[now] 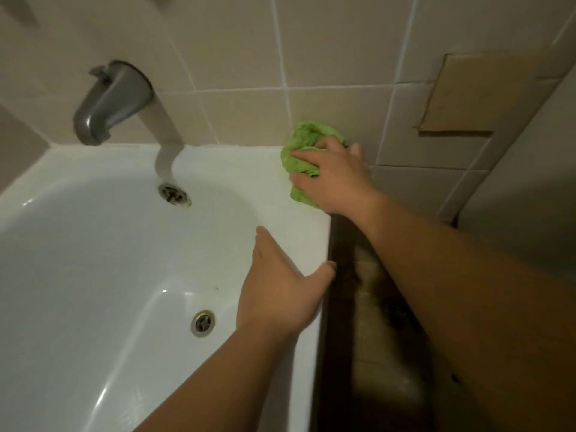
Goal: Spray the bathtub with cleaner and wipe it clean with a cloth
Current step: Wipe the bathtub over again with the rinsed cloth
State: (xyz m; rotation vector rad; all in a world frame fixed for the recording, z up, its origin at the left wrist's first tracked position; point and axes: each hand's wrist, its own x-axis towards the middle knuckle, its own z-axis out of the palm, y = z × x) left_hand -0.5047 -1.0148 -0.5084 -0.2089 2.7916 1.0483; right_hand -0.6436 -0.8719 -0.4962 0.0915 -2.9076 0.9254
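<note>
Right hand (335, 179) on green cloth (304, 151), fingers curled over the bunched fabric and gripping it, pressing it down onto the far corner of the bathtub rim (249, 157), right where rim meets tiled wall (327, 57). Thumb tip up against the wall tile. Cloth crumpled, partly hidden under the palm, lower edge sticking out toward the tub's outer edge. Left hand (280, 288) flat on the near-side rim, fingers straight and together pointing toward the basin, thumb spread out over the outer edge; holding nothing, just resting on the white surface. Both forearms bare, entering from bottom right. White bathtub (93, 260) filling the left half, glossy, small dark speck on the inner slope near the left hand. Overflow plate (174, 194) on the end wall with brownish staining around it, floor drain (203, 323) further down near the left wrist. Grey tub spout (109, 102) on the wall above the overflow, casting a shadow down the rim. Beige tiles with pale grout; brown cardboard-like patch (473, 95) fixed on the wall at upper right. Dark strip (336, 307) along the tub's outer side, blurred floor beyond. Spray bottle not seen.
</note>
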